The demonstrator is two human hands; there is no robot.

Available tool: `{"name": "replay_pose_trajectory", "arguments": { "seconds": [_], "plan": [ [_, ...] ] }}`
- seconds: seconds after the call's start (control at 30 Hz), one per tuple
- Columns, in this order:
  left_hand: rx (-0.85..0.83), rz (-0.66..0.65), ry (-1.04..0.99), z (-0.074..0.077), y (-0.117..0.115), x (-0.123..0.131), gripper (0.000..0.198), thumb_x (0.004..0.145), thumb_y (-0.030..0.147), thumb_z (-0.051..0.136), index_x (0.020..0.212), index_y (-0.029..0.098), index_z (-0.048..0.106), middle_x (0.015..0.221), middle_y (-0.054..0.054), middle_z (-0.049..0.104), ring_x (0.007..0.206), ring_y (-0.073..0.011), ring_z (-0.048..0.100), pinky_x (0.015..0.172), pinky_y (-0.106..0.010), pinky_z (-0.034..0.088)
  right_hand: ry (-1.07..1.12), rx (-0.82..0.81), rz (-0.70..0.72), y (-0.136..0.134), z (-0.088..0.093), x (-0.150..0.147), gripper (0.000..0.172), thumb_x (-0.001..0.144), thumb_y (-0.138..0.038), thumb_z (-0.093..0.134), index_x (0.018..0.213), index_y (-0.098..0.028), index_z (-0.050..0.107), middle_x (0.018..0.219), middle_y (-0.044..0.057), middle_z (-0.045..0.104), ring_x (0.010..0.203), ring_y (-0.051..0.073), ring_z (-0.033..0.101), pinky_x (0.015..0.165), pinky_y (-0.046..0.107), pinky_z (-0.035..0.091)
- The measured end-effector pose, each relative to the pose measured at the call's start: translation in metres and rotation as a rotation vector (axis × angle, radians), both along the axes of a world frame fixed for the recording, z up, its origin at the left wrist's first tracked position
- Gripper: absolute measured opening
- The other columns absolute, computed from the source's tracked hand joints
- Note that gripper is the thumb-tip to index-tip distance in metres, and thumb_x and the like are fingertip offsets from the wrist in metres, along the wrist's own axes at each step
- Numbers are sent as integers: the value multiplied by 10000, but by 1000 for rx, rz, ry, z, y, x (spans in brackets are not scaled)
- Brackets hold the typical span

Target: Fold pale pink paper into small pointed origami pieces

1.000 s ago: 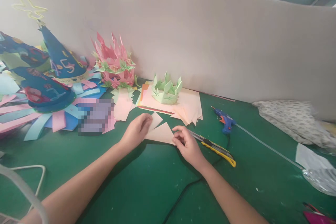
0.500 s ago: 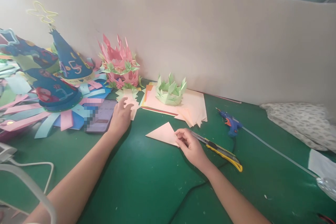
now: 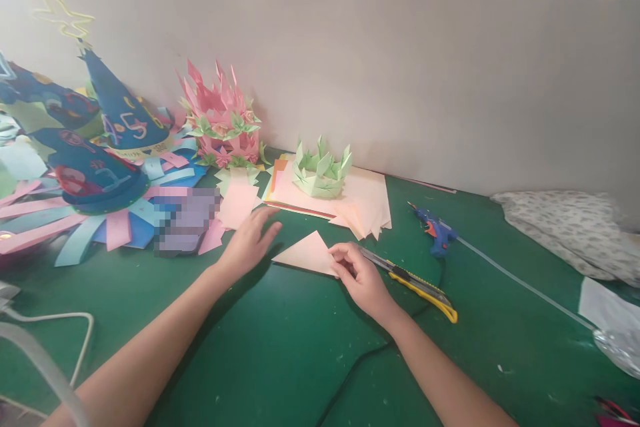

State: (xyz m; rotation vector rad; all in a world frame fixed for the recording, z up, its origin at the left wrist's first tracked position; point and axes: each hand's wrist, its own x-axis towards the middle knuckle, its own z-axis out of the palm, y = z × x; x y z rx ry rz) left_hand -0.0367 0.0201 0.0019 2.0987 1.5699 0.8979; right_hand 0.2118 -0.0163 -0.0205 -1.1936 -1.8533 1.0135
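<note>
A pale pink paper triangle [image 3: 307, 253] lies on the green table, its right corner pinched between the thumb and fingers of my right hand [image 3: 357, 273]. To the left of the triangle, my left hand [image 3: 253, 240] is held with fingers stretched out and nothing in it. Just beyond that hand are small pink paper pieces [image 3: 239, 205]. A light green folded-paper crown [image 3: 321, 173] stands on a stack of paper sheets [image 3: 373, 193] behind the triangle. Several folded pink pieces [image 3: 353, 219] rest at the stack's front edge.
A yellow utility knife [image 3: 417, 287] lies right of my right hand, with a blue glue gun [image 3: 434, 233] behind it. At left are a phone [image 3: 193, 220], blue cone hats [image 3: 97, 173] and a pink paper crown [image 3: 225, 120]. A grey partition [image 3: 425, 80] runs behind the table.
My left hand has moved right, away from the phone and the small paper pieces, towards the triangle. My right hand keeps its pinch on the triangle. The view has shifted slightly.
</note>
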Motion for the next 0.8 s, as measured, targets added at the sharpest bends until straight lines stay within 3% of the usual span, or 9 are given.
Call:
{"name": "replay_pose_trajectory", "arguments": {
  "seconds": [0.1, 0.17, 0.23, 0.4, 0.57, 0.8],
  "plan": [
    [-279, -184, -220, 6, -14, 19, 423, 834, 442, 448, 1167, 186, 500, 1055, -76, 620, 891, -197, 589, 774, -322, 485, 25, -22, 10, 0, 2, 0, 163, 863, -213, 456, 1022, -229, 489, 824, 16, 551, 708, 138, 556, 633, 249, 472],
    [-408, -244, -286, 10, -20, 26, 381, 842, 467, 417, 1016, 182, 600, 927, -55, 644, 804, -188, 593, 719, -312, 491, 32, -24, 11, 0, 3, 0, 166, 864, -214, 458, 1026, -234, 488, 814, 13, 551, 699, 137, 557, 629, 248, 474],
    [-578, -287, -432, 14, -25, 31, 419, 836, 496, 411, 993, 160, 605, 835, -51, 640, 712, -172, 595, 663, -307, 505, 32, -10, 4, -1, 3, 0, 179, 863, -214, 460, 1038, -238, 493, 818, 14, 548, 724, 142, 562, 645, 253, 480],
    [-935, -344, -854, 21, -31, 35, 493, 849, 515, 383, 1105, 124, 540, 942, -113, 648, 866, -222, 622, 783, -375, 512, 17, 28, -1, -2, 5, 0, 227, 866, -212, 454, 1085, -242, 506, 865, 31, 541, 806, 161, 564, 692, 270, 494],
    [-1091, -359, -981, 20, -30, 33, 446, 833, 466, 469, 1115, 124, 520, 1055, -145, 620, 969, -261, 602, 877, -415, 467, -17, 34, 33, -4, 9, 0, 258, 881, -207, 427, 1121, -244, 512, 912, 45, 571, 833, 167, 565, 720, 283, 497],
    [-1114, -467, -1042, 15, -29, 30, 396, 819, 340, 554, 1159, 152, 479, 1142, -144, 574, 1046, -257, 565, 917, -419, 431, -23, 103, 67, -5, 16, -1, 309, 856, -213, 485, 1161, -262, 503, 1121, 59, 563, 960, 187, 553, 777, 301, 489]
  ]
}}
